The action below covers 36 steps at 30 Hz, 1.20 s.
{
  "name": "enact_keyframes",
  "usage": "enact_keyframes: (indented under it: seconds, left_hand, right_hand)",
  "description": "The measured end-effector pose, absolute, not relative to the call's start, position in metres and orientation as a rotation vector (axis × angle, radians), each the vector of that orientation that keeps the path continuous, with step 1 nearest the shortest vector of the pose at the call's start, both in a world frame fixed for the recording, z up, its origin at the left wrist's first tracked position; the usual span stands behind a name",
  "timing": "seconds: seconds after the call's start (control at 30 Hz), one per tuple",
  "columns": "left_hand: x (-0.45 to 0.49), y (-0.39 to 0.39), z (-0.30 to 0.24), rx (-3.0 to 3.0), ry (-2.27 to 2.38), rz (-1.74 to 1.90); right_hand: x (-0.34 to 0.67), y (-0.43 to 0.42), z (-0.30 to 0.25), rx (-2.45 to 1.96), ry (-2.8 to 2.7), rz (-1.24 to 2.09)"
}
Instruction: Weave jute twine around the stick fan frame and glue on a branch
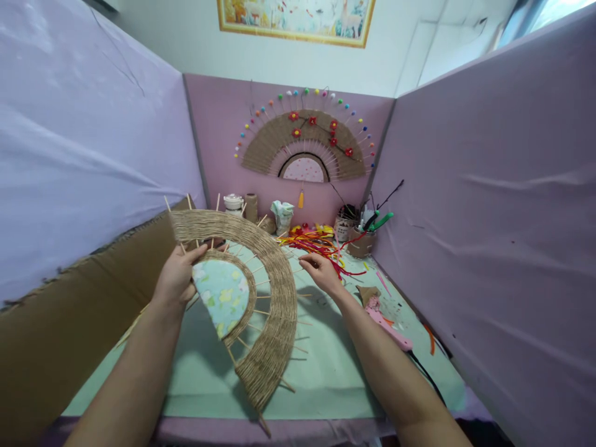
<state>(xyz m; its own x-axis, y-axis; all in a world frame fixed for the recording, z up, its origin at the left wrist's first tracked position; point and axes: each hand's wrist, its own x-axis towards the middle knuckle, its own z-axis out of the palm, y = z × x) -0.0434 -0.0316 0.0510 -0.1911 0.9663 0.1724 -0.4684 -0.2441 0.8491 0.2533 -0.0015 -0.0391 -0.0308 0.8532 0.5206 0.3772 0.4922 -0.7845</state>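
Observation:
My left hand (177,276) grips a half-round woven twine fan (279,298) by its inner part, next to the pale flowered half disc (221,292), and holds it tilted above the green table (321,366). Thin wooden sticks poke out of the fan's rim. My right hand (321,273) is to the right of the fan, palm down with fingers loosely curled, at the edge of a heap of red, yellow and orange strips (316,242). I cannot make out anything between its fingers.
A finished fan with coloured pins and red flowers (307,146) hangs on the back wall. Jars, a twine spool (251,207) and a tool pot (361,239) line the back. A pink glue gun (388,326) lies right. Brown cardboard (69,329) leans at left.

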Motion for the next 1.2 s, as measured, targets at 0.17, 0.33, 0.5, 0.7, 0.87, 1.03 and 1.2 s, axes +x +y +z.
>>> enact_keyframes:
  seconds: [0.17, 0.33, 0.5, 0.7, 0.87, 1.03, 1.2]
  left_hand:
    - [-0.043, -0.051, 0.095, 1.052, 0.817, 1.862]
    - [-0.039, -0.067, 0.126, 1.234, 0.768, 2.049]
    - [-0.034, -0.073, 0.137, 1.344, 0.732, 2.151]
    - [-0.04, -0.06, 0.124, 1.236, 0.626, 2.211]
    - [-0.047, -0.038, 0.089, 0.959, 0.658, 2.088]
    - [-0.038, -0.015, 0.048, 0.728, 0.718, 2.004]
    - [-0.026, -0.007, 0.012, 0.589, 0.855, 1.856]
  right_hand:
    - [0.232, 0.009, -0.015, -0.984, -1.596, 0.465]
    - [0.209, 0.027, 0.008, -0.862, -1.464, 0.478]
    - [0.197, 0.033, 0.027, -0.749, -1.372, 0.521]
    - [0.207, 0.034, 0.027, -0.736, -1.407, 0.609]
    - [0.221, 0.033, 0.009, -0.763, -1.349, 0.854]
    - [0.235, 0.02, -0.009, -0.792, -1.256, 1.292]
    - [0.252, 0.007, -0.02, -0.837, -1.283, 1.502]
